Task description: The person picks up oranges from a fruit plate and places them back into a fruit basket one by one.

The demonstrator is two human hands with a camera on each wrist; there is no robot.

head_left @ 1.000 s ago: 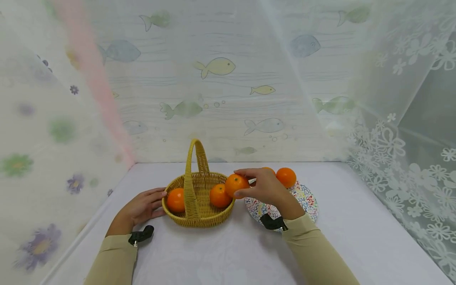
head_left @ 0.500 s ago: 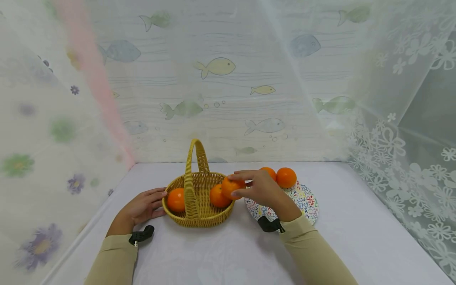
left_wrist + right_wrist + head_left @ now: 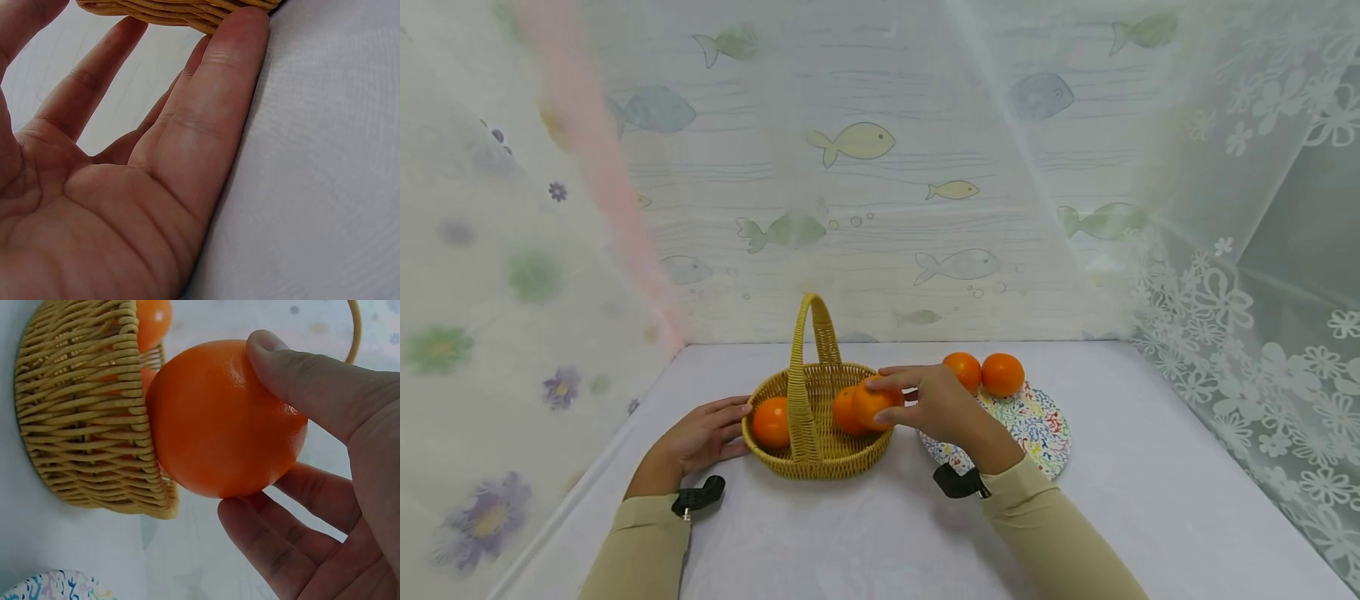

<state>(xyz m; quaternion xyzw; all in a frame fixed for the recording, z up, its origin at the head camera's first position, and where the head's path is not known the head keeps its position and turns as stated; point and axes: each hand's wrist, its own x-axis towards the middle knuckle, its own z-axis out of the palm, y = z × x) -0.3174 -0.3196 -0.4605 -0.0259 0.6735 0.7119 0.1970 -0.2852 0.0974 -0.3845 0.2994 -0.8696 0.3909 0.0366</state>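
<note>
My right hand (image 3: 943, 410) pinches an orange (image 3: 871, 407) between thumb and fingers, at the right rim of a yellow wicker basket (image 3: 841, 465). In the right wrist view the held orange (image 3: 225, 425) is right at the woven rim, thumb on one side and fingertips on the other. Inside the basket, a second orange (image 3: 844, 412) lies partly hidden behind the held one, and another orange (image 3: 769, 422) sits at the left end. My left hand (image 3: 703, 435) has its extended fingers against the basket's left side; the left wrist view shows these fingertips (image 3: 240, 31) at the wicker.
Right of the basket lies a round plate (image 3: 1041, 433) with a multicoloured pattern. At its far edge are two oranges, one on the left (image 3: 961, 372) and one on the right (image 3: 1003, 375). The basket's tall arched handle (image 3: 799, 367) rises over its middle. A fish-printed curtain (image 3: 865, 250) hangs behind the white table.
My right hand has moved left and slightly down with the orange, farther over the basket. The orange beneath it has shifted a little left. My left hand stays in place.
</note>
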